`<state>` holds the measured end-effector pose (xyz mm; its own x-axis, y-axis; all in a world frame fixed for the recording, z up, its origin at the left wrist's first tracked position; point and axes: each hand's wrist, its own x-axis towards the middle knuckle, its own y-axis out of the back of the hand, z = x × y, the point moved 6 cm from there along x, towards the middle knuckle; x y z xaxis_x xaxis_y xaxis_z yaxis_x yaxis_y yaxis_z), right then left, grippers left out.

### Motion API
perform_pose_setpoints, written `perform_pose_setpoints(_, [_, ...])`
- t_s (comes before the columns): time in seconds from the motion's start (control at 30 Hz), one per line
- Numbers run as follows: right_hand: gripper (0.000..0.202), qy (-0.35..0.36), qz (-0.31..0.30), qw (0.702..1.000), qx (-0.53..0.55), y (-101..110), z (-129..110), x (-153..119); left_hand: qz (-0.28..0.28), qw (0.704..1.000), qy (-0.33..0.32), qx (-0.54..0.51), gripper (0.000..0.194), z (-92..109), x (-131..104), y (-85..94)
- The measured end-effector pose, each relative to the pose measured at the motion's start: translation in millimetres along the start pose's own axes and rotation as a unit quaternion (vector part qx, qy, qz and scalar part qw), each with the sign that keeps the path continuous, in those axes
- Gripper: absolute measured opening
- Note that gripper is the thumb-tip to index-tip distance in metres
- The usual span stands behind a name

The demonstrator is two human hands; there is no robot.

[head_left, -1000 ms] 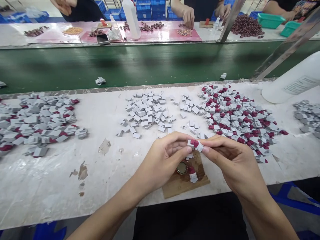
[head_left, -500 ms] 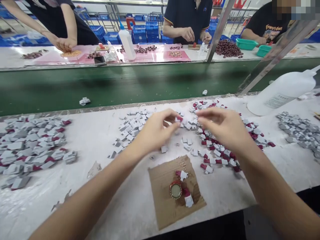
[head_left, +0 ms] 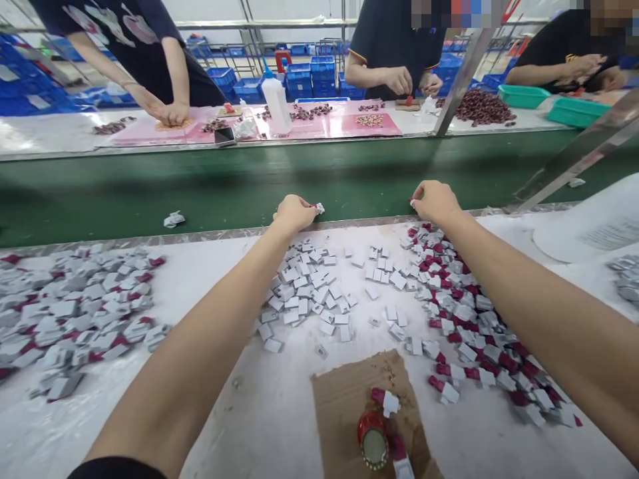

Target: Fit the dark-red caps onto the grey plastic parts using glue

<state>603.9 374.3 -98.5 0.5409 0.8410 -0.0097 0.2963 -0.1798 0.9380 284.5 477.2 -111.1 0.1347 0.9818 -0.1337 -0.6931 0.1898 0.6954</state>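
My left hand (head_left: 295, 213) pinches a small white and dark-red piece (head_left: 318, 208) at the green belt's near edge. To the right, my right hand (head_left: 435, 201) is closed on another small piece (head_left: 413, 202), dark red with some white, over the same edge. Between and below my hands lie loose light-grey pieces (head_left: 309, 286). A pile of grey and dark-red pieces (head_left: 464, 306) spreads beneath my right forearm. Nearer to me, brown cardboard (head_left: 334, 412) carries a red bottle cap (head_left: 373, 440) and two dark-red and white pieces (head_left: 389, 402).
Another heap of grey and dark-red pieces (head_left: 74, 306) covers the left side. A green belt (head_left: 239, 179) runs across, with a metal post (head_left: 464, 73) beyond it. A white bottle (head_left: 594, 223) leans at the right. Several people work opposite.
Both hands have moved forward and apart, from above the piles to the belt's edge, each with a small piece. The view has shifted, so the cardboard appears lower.
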Motion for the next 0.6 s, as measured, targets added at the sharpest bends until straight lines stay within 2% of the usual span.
perform_pose_setpoints(0.07, [0.010,0.039,0.004,0.999,0.021,2,-12,-7,-0.002,0.999,0.010,0.039,0.022,-3,-3,5.1])
perform_pose_setpoints(0.13, [0.014,0.077,0.013,0.996,0.047,10,-24,-22,0.004,0.997,-0.001,0.078,0.014,2,-13,13.0])
perform_pose_setpoints(0.17, [0.016,0.094,0.017,0.993,0.062,17,-28,-34,0.009,0.995,-0.017,0.094,0.012,6,-20,17.0])
perform_pose_setpoints(0.27, [0.016,0.146,0.014,0.983,0.110,37,-35,-89,0.004,0.987,-0.101,0.122,0.031,24,-54,20.2])
perform_pose_setpoints(0.33, [0.015,0.183,0.007,0.969,0.167,50,-33,-139,-0.054,0.964,-0.215,0.148,0.035,37,-83,6.6])
perform_pose_setpoints(0.43, [0.012,0.198,-0.015,0.950,0.242,57,-19,-216,-0.150,0.892,-0.374,0.204,0.032,47,-121,-25.1])
perform_pose_setpoints(0.5, [0.009,0.197,-0.031,0.940,0.277,54,-9,-260,-0.168,0.875,-0.400,0.216,0.026,46,-131,-39.3])
perform_pose_setpoints(0.6, [0.007,0.195,-0.038,0.925,0.325,45,4,-310,-0.156,0.884,-0.394,0.198,0.017,46,-135,-43.0])
